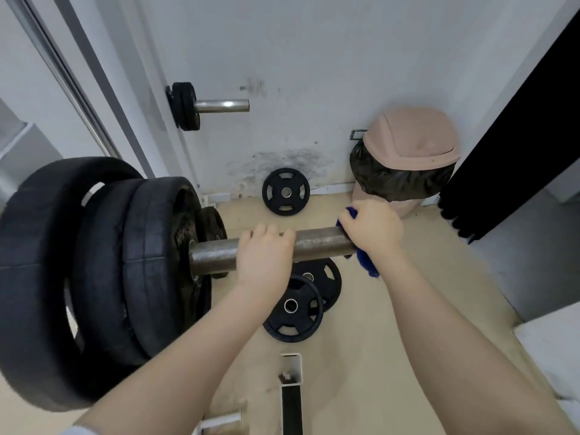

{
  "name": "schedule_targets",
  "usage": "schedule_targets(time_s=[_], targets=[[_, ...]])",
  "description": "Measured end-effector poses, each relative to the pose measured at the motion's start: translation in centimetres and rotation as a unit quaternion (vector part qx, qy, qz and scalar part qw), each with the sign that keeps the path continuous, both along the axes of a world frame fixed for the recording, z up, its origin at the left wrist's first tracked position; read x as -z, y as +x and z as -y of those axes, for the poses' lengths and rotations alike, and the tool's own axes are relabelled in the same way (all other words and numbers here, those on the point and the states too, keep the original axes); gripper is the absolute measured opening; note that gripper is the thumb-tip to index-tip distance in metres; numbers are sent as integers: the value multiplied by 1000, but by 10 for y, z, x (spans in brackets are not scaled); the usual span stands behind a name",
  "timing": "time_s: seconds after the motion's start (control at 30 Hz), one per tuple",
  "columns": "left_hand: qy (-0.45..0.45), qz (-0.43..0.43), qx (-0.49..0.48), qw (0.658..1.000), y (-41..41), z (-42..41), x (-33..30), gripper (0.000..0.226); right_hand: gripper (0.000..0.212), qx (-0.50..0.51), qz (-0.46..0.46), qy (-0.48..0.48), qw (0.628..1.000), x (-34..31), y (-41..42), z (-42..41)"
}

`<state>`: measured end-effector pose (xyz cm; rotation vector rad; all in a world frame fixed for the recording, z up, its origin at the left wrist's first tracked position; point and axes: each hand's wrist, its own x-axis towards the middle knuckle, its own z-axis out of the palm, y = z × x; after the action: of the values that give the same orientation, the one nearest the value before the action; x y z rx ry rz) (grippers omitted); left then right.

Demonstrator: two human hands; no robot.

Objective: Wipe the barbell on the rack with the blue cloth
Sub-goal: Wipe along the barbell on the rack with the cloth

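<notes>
Right hand (372, 229) gripping mostly hidden blue cloth (366, 262), left hand (266, 255) clasping barbell (320, 243)

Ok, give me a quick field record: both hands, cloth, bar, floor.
left hand: left hand grips the bare steel barbell sleeve mid-length
right hand: right hand holds the blue cloth wrapped over the sleeve's end
loaded: large black rubber weight plates at left
floor: small black plates under the sleeve; pink swing-lid bin by the wall
</notes>
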<state>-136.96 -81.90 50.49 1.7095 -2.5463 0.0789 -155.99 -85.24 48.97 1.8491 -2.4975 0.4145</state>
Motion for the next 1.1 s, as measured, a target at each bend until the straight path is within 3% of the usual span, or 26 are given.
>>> schedule_targets(time_s=[0.1, 0.17, 0.27, 0.33, 0.37, 0.47, 0.57, 0.73, 0.8, 0.9, 1.0, 1.03, 1.1], targets=[[5, 0, -4, 1000, -3, 3, 0, 30, 28, -126, -92, -83, 984, 13, 24, -10], [9, 0, -5, 1000, -2, 3, 2, 32, 30, -188, -86, -86, 975, 11, 15, -11], [15, -8, -4, 1000, 0, 4, 1, 34, 36, -63, 28, 39, 997, 2, -16, 10], [25, -13, -5, 1000, 0, 4, 0, 35, 37, 24, -11, 36, 999, -2, -10, 8], [28, -15, -4, 999, 1, 5, 0, 35, 38, 10, -66, -9, 998, 2, 4, 2], [30, -17, -5, 999, 2, 8, 1, 39, 39, -114, -66, -104, 986, 13, 59, -27], [18, -14, -2, 1000, 2, 5, 2, 39, 39, -200, -72, -123, 969, 14, 42, -27], [8, -4, -6, 1000, 2, -1, 4, 30, 52, -33, -60, -106, 992, 13, 14, -23], [5, 7, 0, 1000, 2, -1, 0, 27, 47, -40, -45, -131, 990, 16, 42, -24], [32, 21, 18, 999, 8, -2, -11, 25, 39, -137, -11, -154, 979, 23, 87, -33], [39, -1, 19, 999, 31, -8, -28, 33, 42, -234, 6, -144, 962, 20, 82, -43], [22, -8, 27, 999, 43, -14, -36, 38, 44, -224, -15, -130, 966, 18, 75, -44], [-46, -39, 28, 998, 69, -30, -51, 40, 45, -101, -16, -138, 985, 13, 74, -44]])
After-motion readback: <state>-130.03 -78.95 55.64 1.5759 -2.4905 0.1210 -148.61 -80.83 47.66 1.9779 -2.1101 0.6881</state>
